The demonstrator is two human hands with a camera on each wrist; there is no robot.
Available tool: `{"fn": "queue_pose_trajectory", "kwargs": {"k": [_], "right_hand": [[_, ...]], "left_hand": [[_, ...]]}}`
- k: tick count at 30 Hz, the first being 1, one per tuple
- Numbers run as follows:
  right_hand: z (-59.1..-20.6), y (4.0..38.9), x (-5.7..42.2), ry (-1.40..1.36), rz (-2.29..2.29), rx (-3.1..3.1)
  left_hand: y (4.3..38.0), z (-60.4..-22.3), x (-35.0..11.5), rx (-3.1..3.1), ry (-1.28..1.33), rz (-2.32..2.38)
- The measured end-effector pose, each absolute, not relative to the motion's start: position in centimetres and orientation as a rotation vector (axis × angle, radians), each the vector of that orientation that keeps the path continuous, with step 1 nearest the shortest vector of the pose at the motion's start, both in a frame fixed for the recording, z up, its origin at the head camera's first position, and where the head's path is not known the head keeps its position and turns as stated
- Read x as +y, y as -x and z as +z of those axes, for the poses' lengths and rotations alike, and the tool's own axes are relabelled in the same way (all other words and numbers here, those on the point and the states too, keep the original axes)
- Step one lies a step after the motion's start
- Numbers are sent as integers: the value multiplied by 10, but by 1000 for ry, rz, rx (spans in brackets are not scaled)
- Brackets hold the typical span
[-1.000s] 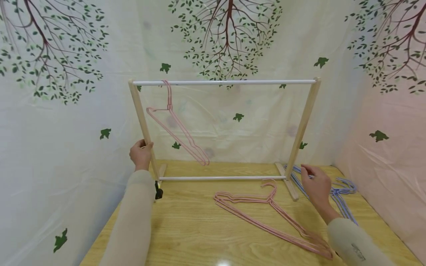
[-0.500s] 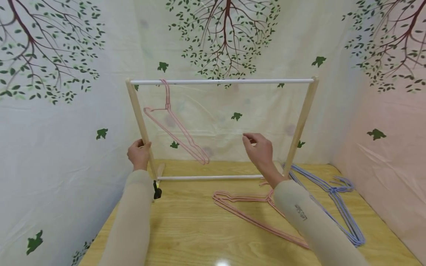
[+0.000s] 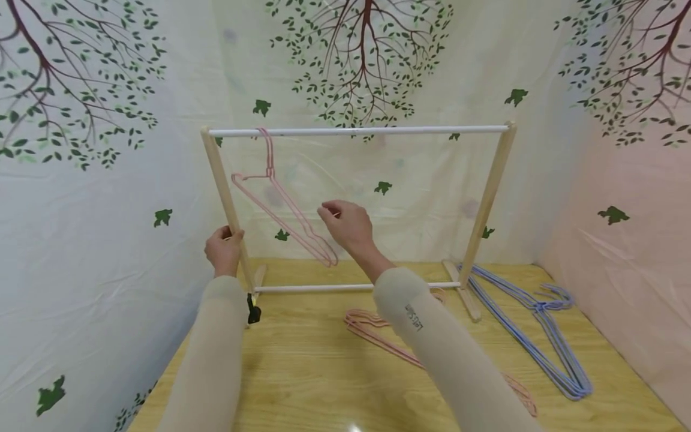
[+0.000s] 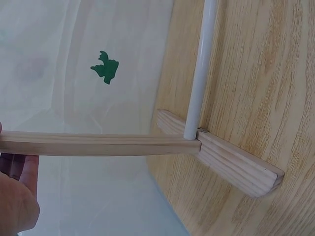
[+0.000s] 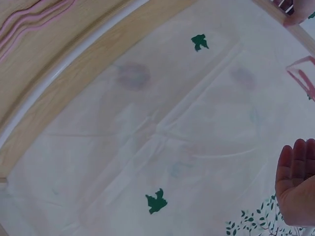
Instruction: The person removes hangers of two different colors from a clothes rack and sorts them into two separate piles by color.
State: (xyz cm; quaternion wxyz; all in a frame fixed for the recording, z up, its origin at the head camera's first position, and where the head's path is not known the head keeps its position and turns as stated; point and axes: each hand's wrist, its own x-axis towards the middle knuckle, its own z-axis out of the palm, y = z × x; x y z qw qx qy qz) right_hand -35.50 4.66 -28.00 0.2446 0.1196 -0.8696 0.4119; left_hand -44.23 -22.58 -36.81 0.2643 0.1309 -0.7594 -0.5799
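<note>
My left hand (image 3: 222,251) grips the left wooden post (image 3: 220,174) of a small clothes rack, with the thumb on the near side. The left wrist view shows this hand (image 4: 19,201) at the edge, around the post. My right hand (image 3: 349,227) is in the air before the rack, its fingers loosely bent and holding nothing. Pink hangers (image 3: 270,161) hang by their hooks from the left part of the white top rail (image 3: 378,130); their lower tip lies just left of my right hand. In the right wrist view the right hand (image 5: 298,191) appears palm up, holding nothing.
More pink hangers (image 3: 384,346) lie stacked on the wooden table (image 3: 302,372), partly hidden by my right sleeve. A stack of blue hangers (image 3: 546,307) lies by the rack's right foot (image 3: 468,303). Leaf-printed cloth (image 3: 345,234) stands behind and at both sides.
My right hand has moved left from above the blue hangers to the middle of the rack, near the hanging pink hangers. My left hand stays on the post.
</note>
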Motion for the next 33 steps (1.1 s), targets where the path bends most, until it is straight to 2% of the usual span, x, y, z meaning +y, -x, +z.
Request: {"fn": "queue_pose_trajectory", "kwargs": {"k": [6,13,25,33], "right_hand": [[-279,353,19,-322,1142,-2483],[-287,355,9,-305,1184,-2494],[-287,354,6,-259,1192,-2403],[-285,352,25,-279,1141,-2314]], "left_hand": [[442,-369,-229,-2046,-363,-1592],[441,-370,-229,-2059,-367,-1632],[437,-365,-227,-2055,-372,-1628],[435,-365,-228,-2062,-359,-1643]]}}
